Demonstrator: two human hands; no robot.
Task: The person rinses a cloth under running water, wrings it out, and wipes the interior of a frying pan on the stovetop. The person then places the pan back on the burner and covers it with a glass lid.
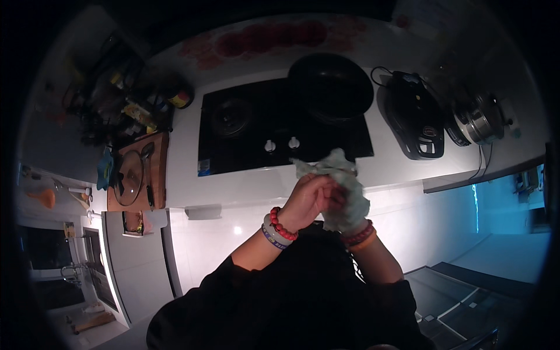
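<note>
A pale green cloth (348,203) hangs bunched between my hands, just in front of the cooktop's front edge. The fingers of my left hand (306,199) are curled against it and grip its near side. My right hand (353,225) is mostly hidden, with the cloth draped around it; only the part by the wrist shows plainly. Beyond the hands lies a black glass gas cooktop (253,144) with two control knobs (282,144). A dark wok or pan (330,85) covers its right burner, while the left burner (232,118) is bare.
To the right stand a black electric appliance (415,116) and a steel pot (481,118). At left, a wooden board (159,175) bears a glass lid (130,177) and a ladle (148,175). Dim bottles (179,98) crowd the back left corner. A sink faucet (72,273) is at far left.
</note>
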